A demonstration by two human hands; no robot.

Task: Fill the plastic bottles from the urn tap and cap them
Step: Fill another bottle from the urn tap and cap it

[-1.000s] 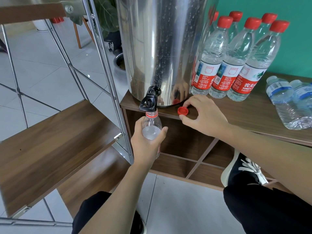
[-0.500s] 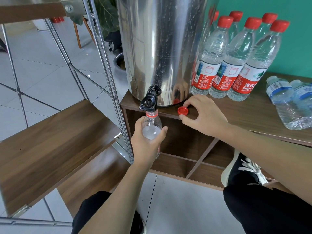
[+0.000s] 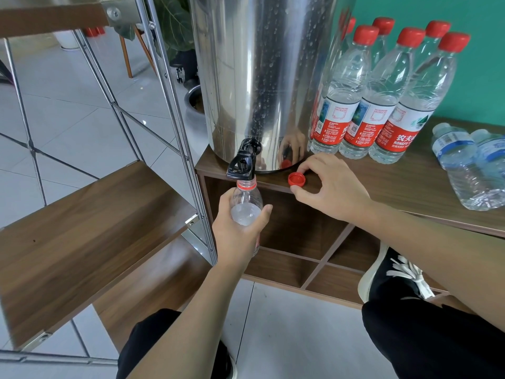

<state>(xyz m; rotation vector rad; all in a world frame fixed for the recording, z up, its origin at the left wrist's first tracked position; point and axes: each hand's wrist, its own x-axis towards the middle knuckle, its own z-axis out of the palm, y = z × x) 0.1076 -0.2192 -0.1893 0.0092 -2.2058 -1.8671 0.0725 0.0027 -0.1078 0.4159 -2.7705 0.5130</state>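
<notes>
Bottle (image 3: 246, 206) at frame centre under tap (image 3: 241, 166), gripped by left hand (image 3: 237, 233): thin, crushable, best held mid-body. Right hand (image 3: 328, 187) fingers (image 3: 302, 169) curled beside loose cap (image 3: 297, 179), contact unclear.

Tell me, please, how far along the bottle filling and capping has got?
Done: several red-capped clear plastic bottles stand beside the steel urn. In hand: the left hand grips an uncapped clear bottle with its mouth under the black tap; the right hand rests at a loose red cap on the wooden cabinet top. Left: capping it.
</notes>
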